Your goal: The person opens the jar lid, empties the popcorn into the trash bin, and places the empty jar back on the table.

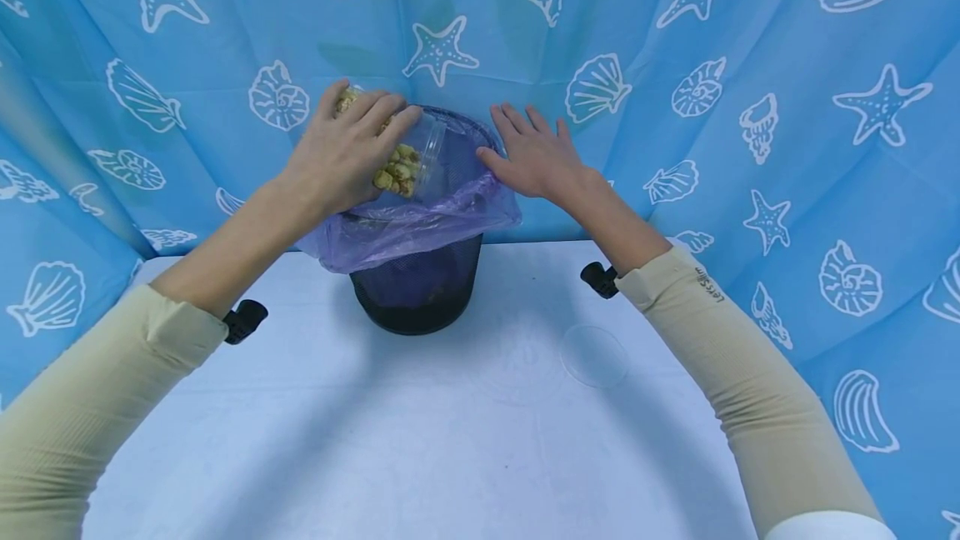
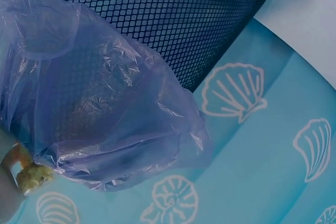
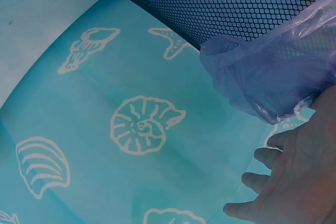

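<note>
In the head view my left hand (image 1: pixel 348 144) grips a clear plastic tub (image 1: pixel 431 161) from above, tipped on its side over the bin's mouth. Yellow-brown pieces (image 1: pixel 399 171), like dried slices, show inside it. Below stands a black mesh bin (image 1: pixel 417 290), lined with a purple plastic bag (image 1: pixel 420 232) folded over its rim. My right hand (image 1: pixel 536 152) is at the bin's right rim, fingers straight and spread, thumb by the bag. The left wrist view shows the bag (image 2: pixel 115 103) over the mesh (image 2: pixel 168 19); the right wrist view shows the extended fingers (image 3: pixel 254 182).
A clear round lid (image 1: pixel 594 355) lies flat on the white table (image 1: pixel 465 440), right of the bin. Directly behind the bin hangs a blue curtain (image 1: pixel 495 48) printed with shells and starfish. Black mounts (image 1: pixel 598 280) stick out at both wrists.
</note>
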A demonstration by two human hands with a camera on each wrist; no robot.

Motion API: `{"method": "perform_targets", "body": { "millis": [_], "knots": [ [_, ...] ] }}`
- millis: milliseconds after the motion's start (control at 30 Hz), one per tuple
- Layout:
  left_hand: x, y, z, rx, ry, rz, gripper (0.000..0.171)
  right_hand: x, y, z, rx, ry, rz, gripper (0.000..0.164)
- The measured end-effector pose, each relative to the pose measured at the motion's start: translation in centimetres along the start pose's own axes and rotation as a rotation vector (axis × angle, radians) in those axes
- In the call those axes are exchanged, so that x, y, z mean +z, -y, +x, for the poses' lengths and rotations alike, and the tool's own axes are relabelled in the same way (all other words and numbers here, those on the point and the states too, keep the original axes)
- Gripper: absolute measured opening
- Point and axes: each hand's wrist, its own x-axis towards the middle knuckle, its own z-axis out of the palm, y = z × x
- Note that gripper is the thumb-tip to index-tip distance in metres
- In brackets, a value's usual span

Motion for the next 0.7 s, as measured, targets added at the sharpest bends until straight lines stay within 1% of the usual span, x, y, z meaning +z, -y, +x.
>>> {"method": "perform_targets", "body": {
  "millis": [300,500,700],
  "knots": [
    [0.01,-0.01,-0.01,0.009,0.003,-0.003,0.103,-0.11,0.03,-0.03,0.003,0.003,-0.003,0.072],
    [0.07,0.03,-0.08,0.015,-0.007,-0.01,0.101,-0.02,-0.05,0.03,0.001,0.007,0.005,0.073],
    [0.08,0.02,-0.08,0.015,-0.012,-0.003,0.103,-0.01,-0.03,0.07,0.0,0.005,0.005,0.072]
  ]
}}
